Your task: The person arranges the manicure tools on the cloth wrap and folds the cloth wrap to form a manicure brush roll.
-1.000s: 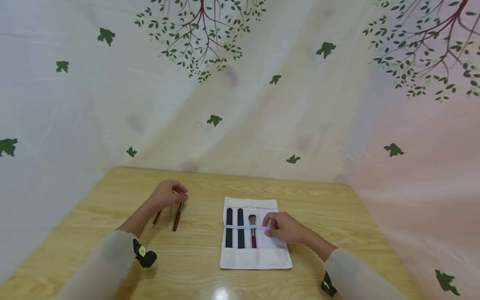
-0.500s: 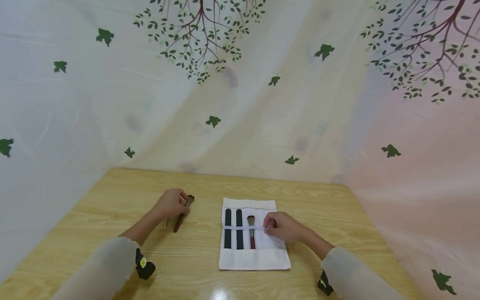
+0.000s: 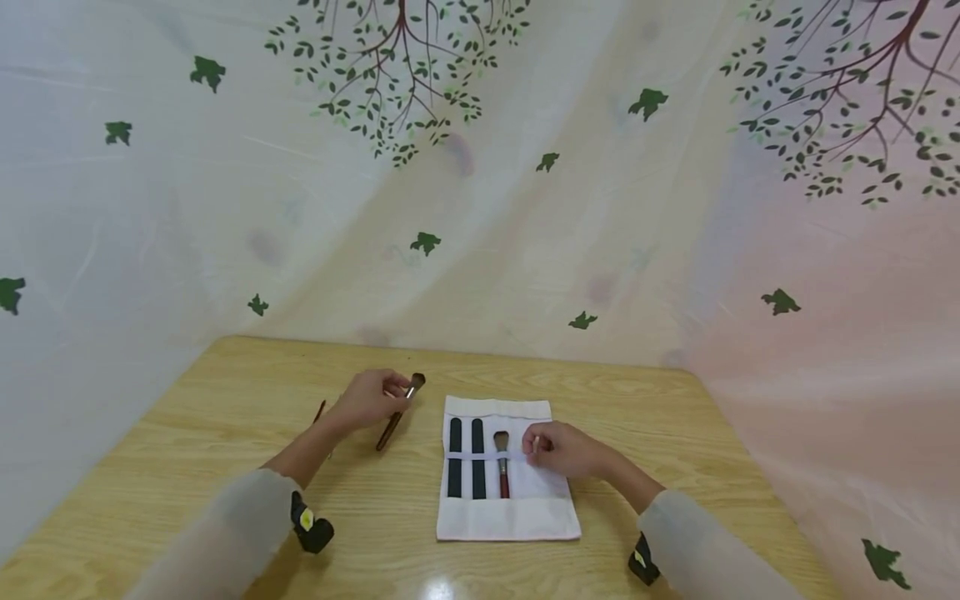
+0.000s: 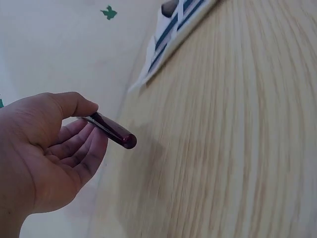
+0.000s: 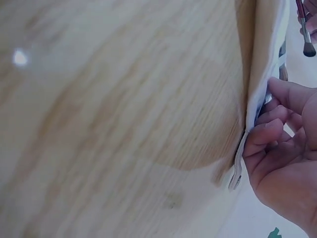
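My left hand (image 3: 369,400) pinches a brush (image 3: 390,432) by thumb and fingers, above the table left of a white cloth brush pouch (image 3: 510,521). It has dark bristles and a dark red handle, whose rounded end (image 4: 130,141) faces the left wrist camera. At the pouch's right side, my right hand (image 3: 566,450) has curled fingers and appears to pinch the elastic band (image 3: 467,456) running across it; its fingertips are partly hidden. Under that band lie two black flat strips (image 3: 455,479) and a red-handled brush (image 3: 503,475).
Behind my left forearm, a thin reddish-brown handle (image 3: 320,411) lies on the wooden table (image 3: 390,517), mostly hidden. A pale curtain (image 3: 337,250) printed with leaves and branches hangs past the table's far edge.
My left hand has picked up the brush from the table and moved right with it toward the pouch. My right hand has stayed at the pouch, its fingers closing in at the band.
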### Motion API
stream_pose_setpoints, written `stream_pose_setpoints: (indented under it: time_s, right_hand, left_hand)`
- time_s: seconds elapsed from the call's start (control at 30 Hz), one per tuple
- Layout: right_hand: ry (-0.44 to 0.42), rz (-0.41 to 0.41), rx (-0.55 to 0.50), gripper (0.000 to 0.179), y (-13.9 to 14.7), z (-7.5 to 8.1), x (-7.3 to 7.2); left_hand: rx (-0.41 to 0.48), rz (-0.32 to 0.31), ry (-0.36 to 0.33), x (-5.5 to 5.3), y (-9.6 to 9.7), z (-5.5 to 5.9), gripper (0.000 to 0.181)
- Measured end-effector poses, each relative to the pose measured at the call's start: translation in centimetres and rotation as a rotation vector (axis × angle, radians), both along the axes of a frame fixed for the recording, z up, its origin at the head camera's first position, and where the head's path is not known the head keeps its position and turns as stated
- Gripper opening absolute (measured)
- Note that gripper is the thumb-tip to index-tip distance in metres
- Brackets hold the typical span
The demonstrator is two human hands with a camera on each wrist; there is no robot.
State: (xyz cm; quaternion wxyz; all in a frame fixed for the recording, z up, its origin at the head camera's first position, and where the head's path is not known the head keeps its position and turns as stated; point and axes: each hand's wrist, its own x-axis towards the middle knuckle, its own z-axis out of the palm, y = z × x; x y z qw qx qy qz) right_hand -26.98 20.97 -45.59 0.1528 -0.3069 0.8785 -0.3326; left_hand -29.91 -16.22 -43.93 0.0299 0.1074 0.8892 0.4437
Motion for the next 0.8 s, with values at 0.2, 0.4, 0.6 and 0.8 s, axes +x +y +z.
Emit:
stream_pose_setpoints:
  time_s: [0.2,0.4,0.6,0.8]
  right_hand:
    - [-0.058,-0.014,-0.034,0.005,0.0,0.1,-0.3]
    - [-0.11,-0.047,-0.092,0.005,0.0,0.5,0.0]
    - [-0.17,-0.085,-0.103,0.005,0.0,0.7,0.1]
    - [-0.228,-0.1,-0.091,0.004,0.1,0.8,0.0]
  left_hand:
    - [0.14,0.0,-0.052,-0.3,3.0,-0.3,0.029]
    - [0.384,-0.026,-0.14,-0.8,6.3,-0.6,0.027]
    - [0.523,-0.023,-0.208,-0.8,9.6,-0.9,0.027]
    - [0.639,-0.01,-0.267,-0.8,12.4,-1.5,0.029]
